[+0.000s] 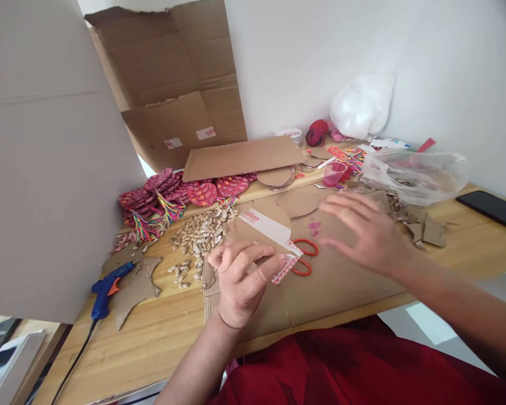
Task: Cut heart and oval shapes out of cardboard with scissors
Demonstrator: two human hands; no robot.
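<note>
"From the far left: blue glue gun [105,291], then the shells [204,232] in a heap!"
"Next, the left hand [242,281], fingers curled against a red-and-white strip [287,269]. Gripped? Can't tell!"
"Just beside it, orange-handled scissors [306,273]!"
"And the right hand [362,230] spreads open, empty, over the cardboard sheet [341,284]; black phone [491,210] far right!"

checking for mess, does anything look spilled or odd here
Pink smears stain the cardboard sheet near the orange scissor handles, perhaps spilled colouring. Peanut shells lie loose to its left, some apart from the main heap.
</note>
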